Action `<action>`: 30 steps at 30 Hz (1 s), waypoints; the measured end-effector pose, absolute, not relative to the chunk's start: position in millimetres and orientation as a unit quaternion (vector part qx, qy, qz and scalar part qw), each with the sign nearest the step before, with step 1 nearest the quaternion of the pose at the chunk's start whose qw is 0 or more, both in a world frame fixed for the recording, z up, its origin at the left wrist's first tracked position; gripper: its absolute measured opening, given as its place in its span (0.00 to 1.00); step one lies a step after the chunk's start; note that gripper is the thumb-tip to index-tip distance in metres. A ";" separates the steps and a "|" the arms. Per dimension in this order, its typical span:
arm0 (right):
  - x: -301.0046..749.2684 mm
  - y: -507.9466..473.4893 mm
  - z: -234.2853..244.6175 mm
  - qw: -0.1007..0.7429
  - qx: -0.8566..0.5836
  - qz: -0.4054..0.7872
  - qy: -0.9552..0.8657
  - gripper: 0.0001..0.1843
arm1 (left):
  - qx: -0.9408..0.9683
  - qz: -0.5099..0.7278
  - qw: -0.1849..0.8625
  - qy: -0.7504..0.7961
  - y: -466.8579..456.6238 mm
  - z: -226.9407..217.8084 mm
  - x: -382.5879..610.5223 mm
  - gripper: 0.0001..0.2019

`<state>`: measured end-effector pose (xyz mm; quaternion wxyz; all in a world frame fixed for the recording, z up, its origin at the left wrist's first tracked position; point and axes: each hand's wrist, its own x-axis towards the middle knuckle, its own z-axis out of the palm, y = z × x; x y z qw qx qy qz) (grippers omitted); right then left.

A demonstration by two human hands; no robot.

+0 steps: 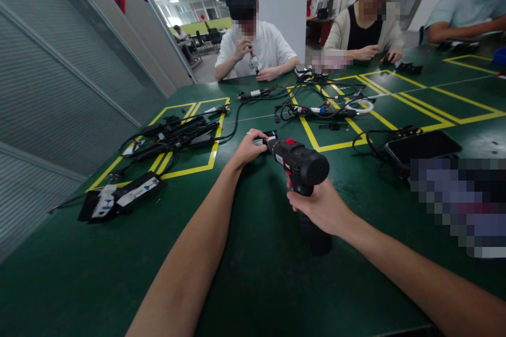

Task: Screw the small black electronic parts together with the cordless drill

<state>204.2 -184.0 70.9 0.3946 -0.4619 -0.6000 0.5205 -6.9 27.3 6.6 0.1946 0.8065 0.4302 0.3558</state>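
My right hand (320,205) is wrapped round the grip of a black cordless drill (302,160) with red accents. The drill points forward and left, its chuck close to my left fingertips. My left hand (252,148) has its fingers closed on a small black part (270,135) on the green table. The drill partly covers that part, so its exact kind and the bit's contact with it cannot be made out.
Black adapters with cables (174,137) lie at the left, a taped black piece (118,197) nearer. Corded tools (324,111) lie within yellow tape ahead. A dark flat device (422,147) is at right. Co-workers sit across the table (253,274).
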 end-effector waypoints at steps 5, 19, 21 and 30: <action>203.2 -183.8 71.1 0.391 -0.463 0.522 -0.600 0.08 | 0.809 0.355 0.188 0.429 25.4 8.1 -6.3 0.12; 202.3 -183.3 73.6 0.384 -0.483 0.523 -0.588 0.09 | 0.804 0.361 0.196 0.430 27.3 4.8 -6.4 0.12; 201.9 -183.2 73.6 0.385 -0.483 0.524 -0.585 0.10 | 0.804 0.361 0.195 0.430 27.0 5.4 -6.2 0.12; 204.3 -183.6 70.5 0.405 -0.466 0.539 -0.573 0.09 | 0.809 0.358 0.192 0.424 28.2 4.0 -6.6 0.12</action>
